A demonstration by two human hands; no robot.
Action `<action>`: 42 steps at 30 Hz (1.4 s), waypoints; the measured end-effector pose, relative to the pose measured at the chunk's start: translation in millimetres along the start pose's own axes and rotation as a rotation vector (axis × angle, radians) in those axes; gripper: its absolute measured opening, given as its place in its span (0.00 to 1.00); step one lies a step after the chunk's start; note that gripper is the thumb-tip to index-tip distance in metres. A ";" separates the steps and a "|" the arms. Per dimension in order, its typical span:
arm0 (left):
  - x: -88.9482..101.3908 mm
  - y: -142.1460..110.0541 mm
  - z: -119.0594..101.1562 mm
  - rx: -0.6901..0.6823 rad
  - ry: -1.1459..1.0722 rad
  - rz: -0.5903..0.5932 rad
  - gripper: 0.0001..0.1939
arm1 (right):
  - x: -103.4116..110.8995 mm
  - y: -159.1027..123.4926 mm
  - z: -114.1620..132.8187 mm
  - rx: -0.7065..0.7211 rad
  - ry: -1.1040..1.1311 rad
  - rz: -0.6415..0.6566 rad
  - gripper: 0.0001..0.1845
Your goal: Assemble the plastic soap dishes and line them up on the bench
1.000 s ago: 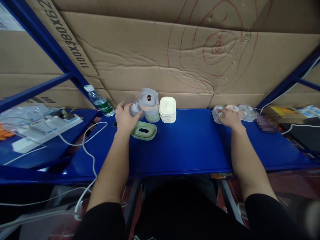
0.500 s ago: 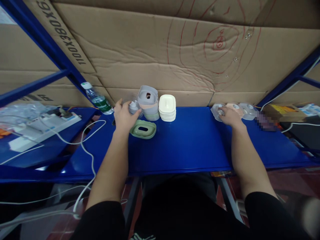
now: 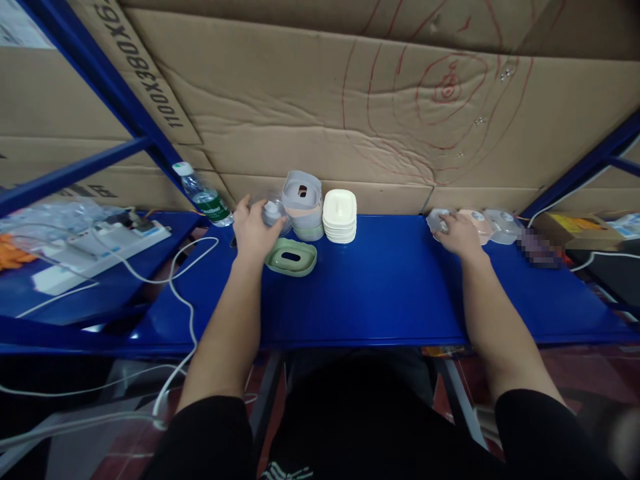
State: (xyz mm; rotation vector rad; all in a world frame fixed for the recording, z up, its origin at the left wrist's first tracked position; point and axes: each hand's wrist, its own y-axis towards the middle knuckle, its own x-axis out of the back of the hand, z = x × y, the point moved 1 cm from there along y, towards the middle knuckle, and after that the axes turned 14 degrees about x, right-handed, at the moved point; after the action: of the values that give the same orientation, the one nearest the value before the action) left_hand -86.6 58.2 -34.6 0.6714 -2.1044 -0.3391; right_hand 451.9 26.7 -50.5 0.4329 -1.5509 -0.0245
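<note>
My left hand point(image 3: 253, 229) is curved, thumb and fingers apart, around a clear plastic dome-shaped piece point(image 3: 273, 210). Beside it stands a stack of grey, pink and green plastic holders point(image 3: 303, 200) with oval cutouts. A stack of cream square lids point(image 3: 340, 215) touches that stack's right side. In front lies a single green plastic holder point(image 3: 291, 257), its oval slot facing up. Far to the right, my right hand point(image 3: 459, 235) has its fingers closed over a clear plastic piece point(image 3: 438, 219). A pink piece point(image 3: 477, 225) and another clear piece point(image 3: 501, 227) sit just beyond that hand.
A water bottle point(image 3: 205, 197) leans at the back left. White cables point(image 3: 190, 310) and a power strip point(image 3: 103, 257) lie on the left. Cardboard point(image 3: 320, 100) walls the back of the blue table point(image 3: 380, 293). A cardboard box point(image 3: 575, 233) sits at right.
The view has shifted slightly, moving the scene rightward. The clear piece under my right fingers appears a little more tilted. My left hand stays around its clear piece.
</note>
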 end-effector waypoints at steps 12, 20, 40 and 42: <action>6.4 -19.0 -30.0 -0.360 -0.133 -0.225 0.10 | -16.9 15.7 106.3 0.496 0.303 -0.189 0.23; -25.0 -71.0 -78.0 -0.638 -0.129 0.137 0.18 | -28.6 16.3 114.2 0.527 0.326 -0.068 0.23; -47.8 -80.9 -87.1 -0.432 -0.005 0.170 0.21 | -29.1 16.6 109.2 0.528 0.406 -0.031 0.23; -45.2 -81.3 -87.7 -0.462 -0.027 0.141 0.20 | -26.9 16.0 110.1 0.502 0.469 -0.052 0.22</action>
State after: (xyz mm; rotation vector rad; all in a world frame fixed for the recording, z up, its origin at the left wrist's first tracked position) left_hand 33.6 18.4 -52.1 0.2456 -1.9846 -0.7277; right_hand 340.4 21.2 -76.1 0.8112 -1.0697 0.4074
